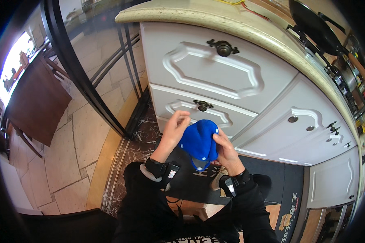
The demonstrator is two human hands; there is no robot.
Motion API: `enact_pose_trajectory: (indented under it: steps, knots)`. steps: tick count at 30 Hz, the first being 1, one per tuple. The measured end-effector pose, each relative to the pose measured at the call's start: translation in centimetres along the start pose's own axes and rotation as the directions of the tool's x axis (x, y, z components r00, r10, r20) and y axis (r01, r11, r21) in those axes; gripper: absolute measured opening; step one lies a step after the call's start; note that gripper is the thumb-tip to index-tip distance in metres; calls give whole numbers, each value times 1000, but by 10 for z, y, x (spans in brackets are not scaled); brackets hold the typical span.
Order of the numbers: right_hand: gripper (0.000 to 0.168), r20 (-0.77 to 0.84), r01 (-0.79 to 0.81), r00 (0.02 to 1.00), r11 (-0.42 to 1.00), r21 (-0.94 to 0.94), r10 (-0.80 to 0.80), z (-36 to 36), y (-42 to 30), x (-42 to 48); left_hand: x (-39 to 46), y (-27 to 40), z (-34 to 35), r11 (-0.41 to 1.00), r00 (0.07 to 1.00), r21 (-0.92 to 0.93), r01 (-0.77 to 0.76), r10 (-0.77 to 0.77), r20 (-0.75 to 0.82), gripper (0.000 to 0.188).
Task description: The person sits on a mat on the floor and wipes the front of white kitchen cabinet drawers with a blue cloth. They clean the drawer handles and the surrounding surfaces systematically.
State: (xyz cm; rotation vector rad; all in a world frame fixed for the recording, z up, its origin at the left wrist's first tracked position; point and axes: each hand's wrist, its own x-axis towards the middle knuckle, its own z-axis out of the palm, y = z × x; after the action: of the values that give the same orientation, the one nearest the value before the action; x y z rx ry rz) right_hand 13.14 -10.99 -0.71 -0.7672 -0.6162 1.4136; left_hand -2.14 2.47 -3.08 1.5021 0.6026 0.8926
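Observation:
A blue cap-like piece of soft fabric with small white dots along its rim is held up in front of my body, above a dark floor mat. My right hand grips its right edge, the thumb lying on the near side and the other fingers mostly hidden behind. Against the fabric's left side is my left hand, its fingers bent and slightly blurred. Whether that hand pinches the fabric cannot be made out. Black straps with small devices circle both wrists.
White drawers with dark knobs stand just ahead under a stone countertop. A frying pan is by the stove at upper right. A black door frame rises on the left, with a brown cloth-covered table beyond. The dark mat bears writing.

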Motion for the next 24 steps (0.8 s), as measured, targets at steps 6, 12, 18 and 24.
enact_pose_trajectory:
  steps: [6,12,18,24]
  knots:
    - [61,147,24,989,990,-136,-4,-10,-42,-23,-23,-9,34,850,839,-180,494,-413,353,54]
    - [61,191,65,981,906,-419,18,-35,-54,-21,-35,-3,37,850,866,-309,427,-285,411,48]
    - [70,162,-22,972,753,-658,171,-63,-30,-8,-28,9,29,881,939,-388,269,-152,308,35]
    - [82,201,-180,859,646,-742,470,-64,-34,-13,-28,24,25,901,922,-332,278,-154,355,37]
